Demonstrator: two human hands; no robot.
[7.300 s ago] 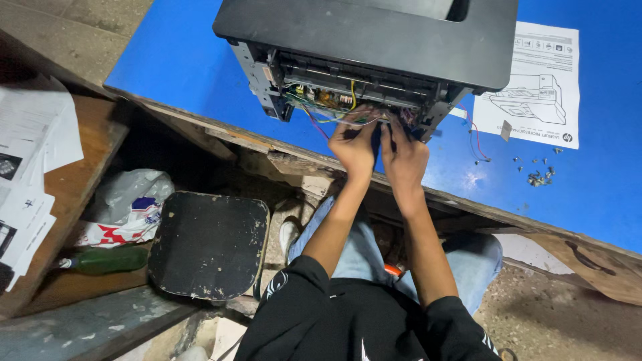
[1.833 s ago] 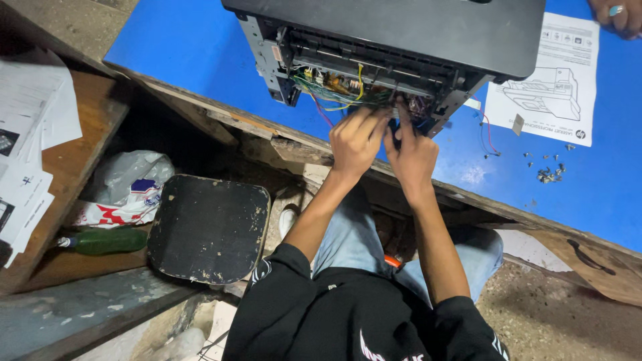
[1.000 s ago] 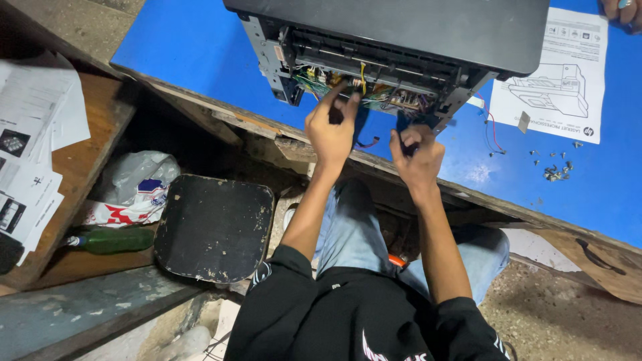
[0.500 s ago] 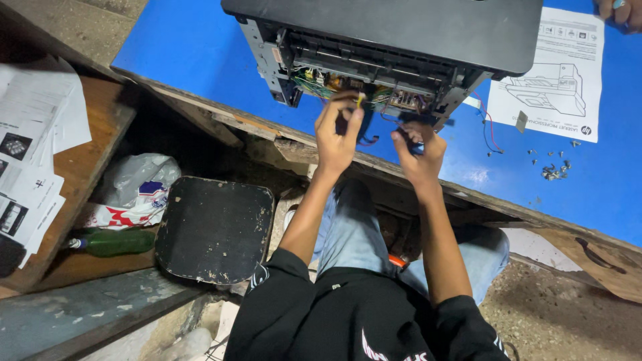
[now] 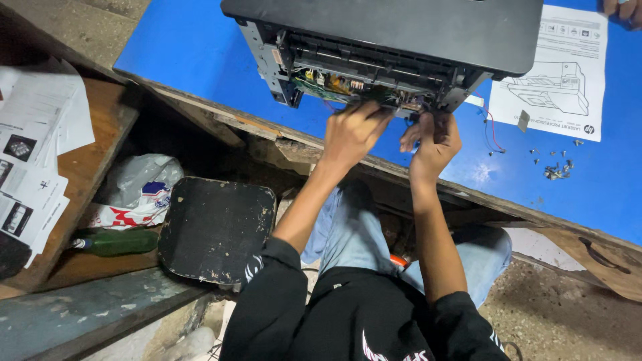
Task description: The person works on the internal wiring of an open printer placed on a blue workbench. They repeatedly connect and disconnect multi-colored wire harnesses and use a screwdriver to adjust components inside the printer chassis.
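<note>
A black printer [image 5: 401,30] lies on the blue table [image 5: 187,47] with its open side facing me, showing a circuit board and coloured wires [image 5: 328,83]. My left hand [image 5: 351,134] reaches up to that opening, fingertips curled against the wires near the board. My right hand [image 5: 435,140] is just right of it at the printer's lower corner, fingers closed. The blue-tipped screwdriver it held moments ago is hidden inside the fingers. A thin red wire [image 5: 491,127] hangs from the printer beside the right hand.
A printed sheet [image 5: 555,73] and several loose screws [image 5: 555,170] lie to the right on the table. Another person's hand [image 5: 622,10] shows at the top right corner. Below left are a black stool [image 5: 214,230], a green bottle [image 5: 114,242], a plastic bag [image 5: 137,190] and papers [image 5: 33,167].
Both hands drew back from the printer about a second ago and have now moved up to its open side again. The blue-tipped screwdriver in the right hand is no longer visible.
</note>
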